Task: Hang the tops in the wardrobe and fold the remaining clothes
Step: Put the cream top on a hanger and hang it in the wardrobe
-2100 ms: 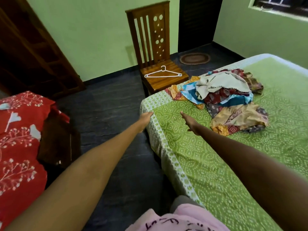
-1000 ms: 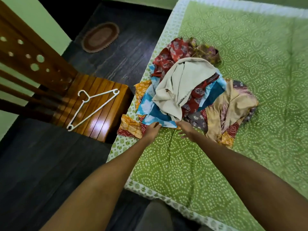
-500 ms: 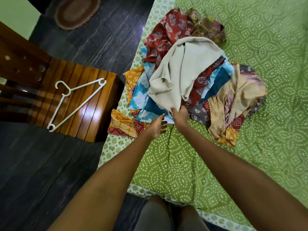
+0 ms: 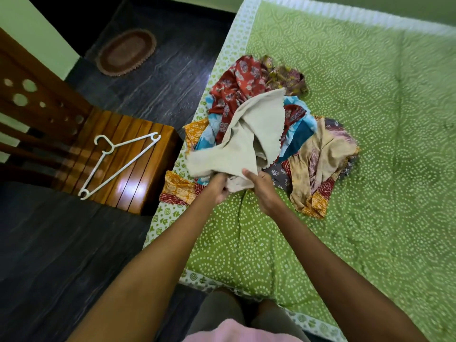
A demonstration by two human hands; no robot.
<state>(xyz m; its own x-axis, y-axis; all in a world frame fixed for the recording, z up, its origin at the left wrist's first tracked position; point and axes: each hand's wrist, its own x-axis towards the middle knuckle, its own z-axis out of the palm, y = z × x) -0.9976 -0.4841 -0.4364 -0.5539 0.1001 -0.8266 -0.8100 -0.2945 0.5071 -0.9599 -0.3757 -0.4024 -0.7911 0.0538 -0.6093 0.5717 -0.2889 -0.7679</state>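
Two hands grip a beige garment (image 4: 249,134) at its near edge: the left hand (image 4: 218,186) and right hand (image 4: 262,187) both clutch the fabric. It lies atop a pile of colourful clothes (image 4: 313,146) on a green bed (image 4: 370,95). A white hanger (image 4: 118,162) rests on a wooden chair (image 4: 138,178) beside the bed.

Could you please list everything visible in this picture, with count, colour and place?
Beige garment: one, top of the pile, near edge held.
Clothes pile: one heap, red, blue, orange, tan, on the bed.
Bed: one, green dotted cover, right.
Hanger: one, white, on the chair seat.
Chair: one, brown wood, left of the bed.
Mat: one, brown oval, dark floor.
Left hand: grips the beige garment.
Right hand: grips it too.
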